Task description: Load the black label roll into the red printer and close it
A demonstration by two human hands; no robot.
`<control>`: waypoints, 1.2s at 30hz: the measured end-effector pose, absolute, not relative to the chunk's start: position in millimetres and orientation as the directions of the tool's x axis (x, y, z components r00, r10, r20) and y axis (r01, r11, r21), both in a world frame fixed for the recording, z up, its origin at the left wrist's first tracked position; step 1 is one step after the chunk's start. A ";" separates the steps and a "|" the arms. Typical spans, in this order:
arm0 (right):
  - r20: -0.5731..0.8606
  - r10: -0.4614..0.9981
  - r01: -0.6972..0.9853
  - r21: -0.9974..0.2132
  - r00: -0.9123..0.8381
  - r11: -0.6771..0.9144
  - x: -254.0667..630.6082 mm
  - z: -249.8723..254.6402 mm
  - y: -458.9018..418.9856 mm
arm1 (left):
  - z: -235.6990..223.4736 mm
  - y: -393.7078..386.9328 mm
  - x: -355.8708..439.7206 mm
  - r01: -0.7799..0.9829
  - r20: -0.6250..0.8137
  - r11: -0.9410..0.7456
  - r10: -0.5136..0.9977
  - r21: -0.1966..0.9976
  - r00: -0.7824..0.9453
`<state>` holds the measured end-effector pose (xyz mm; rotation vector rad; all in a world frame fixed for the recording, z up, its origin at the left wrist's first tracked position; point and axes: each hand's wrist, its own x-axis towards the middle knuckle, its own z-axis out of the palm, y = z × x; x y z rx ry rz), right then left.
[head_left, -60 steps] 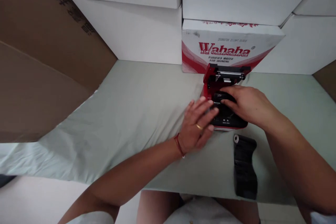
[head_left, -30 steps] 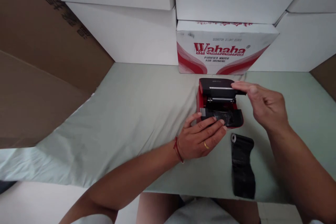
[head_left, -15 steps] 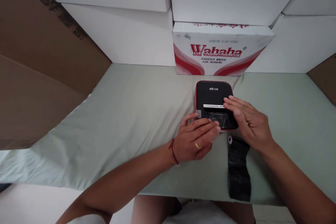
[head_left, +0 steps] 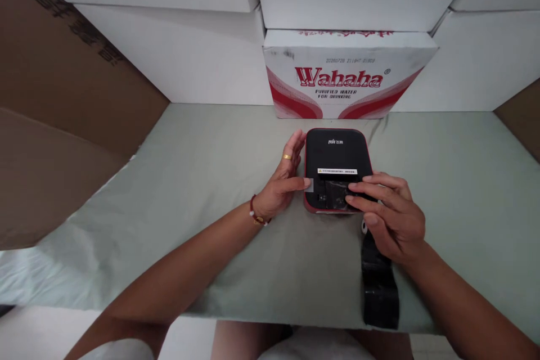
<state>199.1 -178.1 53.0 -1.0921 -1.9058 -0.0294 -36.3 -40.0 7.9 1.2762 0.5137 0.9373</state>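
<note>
A small black printer [head_left: 337, 154] with red sides lies on the cloth-covered table, a white warning label across its top. Dark shiny film [head_left: 336, 196] shows at its front slot. My left hand [head_left: 282, 183] grips the printer's left side, fingers along the edge and thumb on a small grey patch at the front left corner. The fingers of my right hand [head_left: 392, 211] are stretched over the front right part, fingertips on the film. Beneath that hand, a strip of black ribbon [head_left: 379, 292] with a white-cored roll end trails toward the table's front edge; the hand partly covers it.
Behind the printer stands a white and red water carton [head_left: 337, 81]. White boxes [head_left: 181, 50] form a wall at the back. A brown cardboard box [head_left: 76, 95] is on the left, another brown surface [head_left: 523, 124] at the right edge. Pale green cloth [head_left: 202, 152] covers the table.
My left hand has moved from the printer's front to its left side. My right hand has shifted down and left onto the film. The view has shifted slightly.
</note>
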 end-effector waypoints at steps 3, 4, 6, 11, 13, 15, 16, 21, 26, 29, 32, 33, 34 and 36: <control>0.709 0.680 0.700 -0.390 -0.187 0.599 197.1 54.2 -178.3 | 7.7 -37.2 -32.6 -0.331 0.185 0.012 0.811 0.944 0.555; 0.710 0.679 0.702 -0.387 -0.187 0.598 196.5 54.5 -178.4 | 7.2 -37.9 -31.7 -0.342 0.187 0.017 0.810 0.940 0.556; 0.718 0.667 0.707 -0.368 -0.196 0.604 195.8 54.9 -178.5 | 5.7 -40.2 -30.7 -0.353 0.188 0.023 0.812 0.935 0.553; 0.736 0.635 0.707 -0.320 -0.235 0.631 195.1 59.1 -176.1 | -0.2 -42.8 -32.2 -0.333 0.196 0.008 0.796 0.943 0.573; 0.720 0.648 0.680 -0.346 -0.250 0.646 195.2 67.2 -173.7 | -3.5 -41.2 -32.9 -0.334 0.212 -0.007 0.785 0.943 0.582; 0.667 0.702 0.639 -0.431 -0.250 0.637 195.9 80.2 -168.8 | -7.2 -39.1 -33.1 -0.337 0.226 -0.022 0.781 0.941 0.582; 0.624 0.746 0.632 -0.487 -0.231 0.603 196.6 88.0 -164.7 | -9.1 -38.2 -32.9 -0.339 0.232 -0.028 0.782 0.941 0.579; 0.296 0.932 0.802 -0.493 -0.210 0.337 198.1 121.5 -121.2 | -16.8 -34.5 -31.2 -0.353 0.227 -0.019 0.800 0.935 0.556; -0.146 0.965 0.976 -0.005 -0.218 0.220 180.4 128.9 -70.9 | -19.7 -33.4 -29.7 -0.370 0.195 0.031 0.808 0.928 0.556; -0.292 0.946 0.969 0.155 -0.141 0.192 165.8 128.2 -57.8 | -20.6 -33.5 -27.8 -0.383 0.201 0.029 0.813 0.923 0.547; -0.327 0.939 0.966 0.186 -0.109 0.178 161.1 128.8 -57.8 | -22.4 -32.6 -25.1 -0.368 0.174 0.031 0.842 0.929 0.511; -0.311 0.945 0.971 0.175 -0.105 0.165 162.7 129.8 -61.4 | -23.3 -32.0 -24.3 -0.354 0.157 0.034 0.854 0.935 0.496; -0.271 0.956 0.978 0.136 -0.114 0.156 166.1 131.4 -67.4 | -24.3 -31.3 -23.6 -0.343 0.142 0.038 0.863 0.939 0.484; -0.137 0.976 0.986 -0.032 -0.167 0.165 178.2 136.9 -87.1 | -26.2 -29.8 -22.6 -0.335 0.127 0.043 0.874 0.941 0.469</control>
